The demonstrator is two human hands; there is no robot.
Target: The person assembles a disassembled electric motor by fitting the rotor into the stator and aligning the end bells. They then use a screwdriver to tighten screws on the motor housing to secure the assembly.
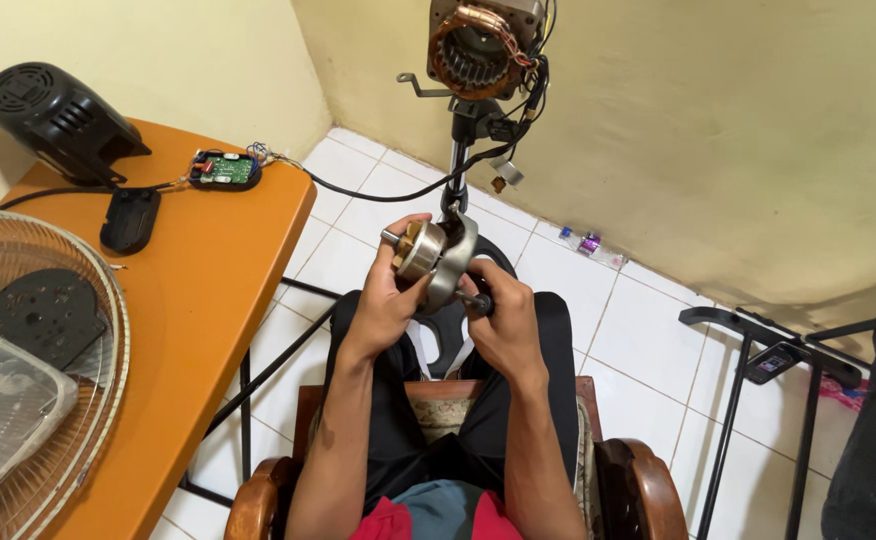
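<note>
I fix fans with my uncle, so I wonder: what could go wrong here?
The rotor is held over the lap by the left hand alone, so it might slip and fall. The right hand pushes a tool toward the left fingers, which it could jab. The cable hangs off the table and might snag.
</note>
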